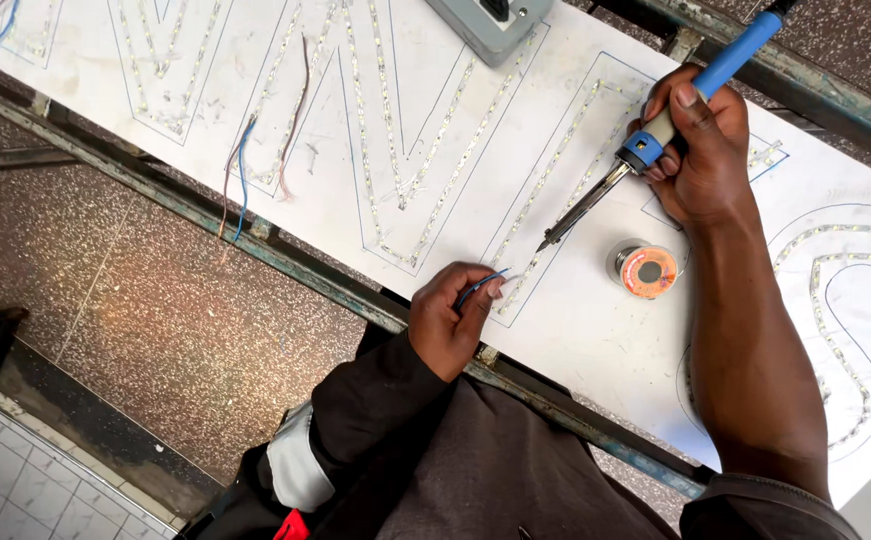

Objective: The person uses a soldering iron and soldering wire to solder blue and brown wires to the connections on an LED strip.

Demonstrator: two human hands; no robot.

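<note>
White panel (595,330) with LED strips spans the frame. My right hand (700,150) grips the iron (645,145), tip angled at the near edge, where my left hand (450,320) pinches a blue wire (482,283) steady. Solder (645,270) sits beside.

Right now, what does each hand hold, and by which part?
Right hand: soldering iron, gripped at its blue handle. Left hand: thin blue wire, pinched between fingers near its end.

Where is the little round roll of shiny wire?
In the head view, the small round spool of solder wire with an orange face sits on the white sign board, right of centre, just below the right hand.
</note>
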